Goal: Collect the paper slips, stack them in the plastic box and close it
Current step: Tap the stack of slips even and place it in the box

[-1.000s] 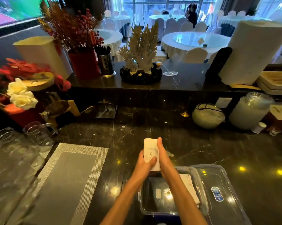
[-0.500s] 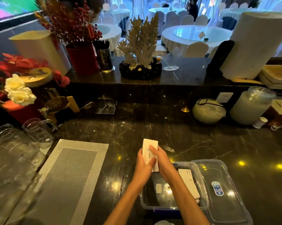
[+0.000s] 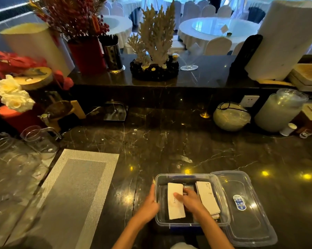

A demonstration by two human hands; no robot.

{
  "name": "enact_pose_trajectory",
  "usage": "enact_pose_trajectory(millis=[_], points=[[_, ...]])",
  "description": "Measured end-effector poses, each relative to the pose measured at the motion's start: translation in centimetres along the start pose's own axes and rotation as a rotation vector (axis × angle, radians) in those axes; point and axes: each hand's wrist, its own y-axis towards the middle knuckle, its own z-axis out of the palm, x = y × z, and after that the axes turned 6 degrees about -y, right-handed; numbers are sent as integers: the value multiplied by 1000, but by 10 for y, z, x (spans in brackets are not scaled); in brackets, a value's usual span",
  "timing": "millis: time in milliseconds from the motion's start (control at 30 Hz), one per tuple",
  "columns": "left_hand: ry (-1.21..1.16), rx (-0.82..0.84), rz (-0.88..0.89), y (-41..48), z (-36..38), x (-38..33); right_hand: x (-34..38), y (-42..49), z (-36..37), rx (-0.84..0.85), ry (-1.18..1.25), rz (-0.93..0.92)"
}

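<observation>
Because our right hand (image 3: pixel 191 200) has its fingers pressed down on the bundle of paper slips (image 3: pixel 175 201) inside the plastic box (image 3: pixel 223 200), we judge the main risk to be a skewed stack: if we lift away unevenly, the top slips could slide and fan out across the box floor. This bundle lies in the left half of the box, under our right fingertips and just beside our left hand (image 3: pixel 150 203), which is curled over the box's left wall; we cannot tell whether it grips the rim or only steadies it. A second pile of slips (image 3: pixel 208 199) leans against the right side of the box, tilted, not flat. If we leave it so, or if either pile rides up the wall, the lid (image 3: pixel 244 207) may not seat, and pressing it down could crease the paper. That lid lies open and flat on the dark worktop (image 3: pixel 169 144), touching the box on its right. Our left hand pushing sideways could also shove the light box along the glossy stone. We see no loose slips elsewhere on the worktop, so closing seems near.
</observation>
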Motion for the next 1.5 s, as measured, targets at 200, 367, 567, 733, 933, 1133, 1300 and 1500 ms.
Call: enact_pose_trajectory(millis=[200, 367, 567, 733, 933, 1133, 1300, 1500], points=[[-4, 64, 1, -3, -2, 2, 2, 10, 31, -64, -104, -39], [24, 86, 4, -6, -2, -2, 3, 9, 48, -151, -212, -48], [42, 92, 22, -7, 1, -2, -1, 6, 50, -230, -340, -16], [37, 47, -24, -9, 3, -4, -2, 8, 45, -178, -254, -38], [148, 5, -69, -9, 6, -2, 9, 14, 58, -118, -450, -19], [149, 36, -72, -6, 3, 2, 18, 17, 53, -65, -391, 66], [109, 67, -47, -2, 0, 10, 17, 8, 47, -115, -275, 217], [31, 51, -28, 1, -1, 12, 17, -13, 46, 111, -324, 83]])
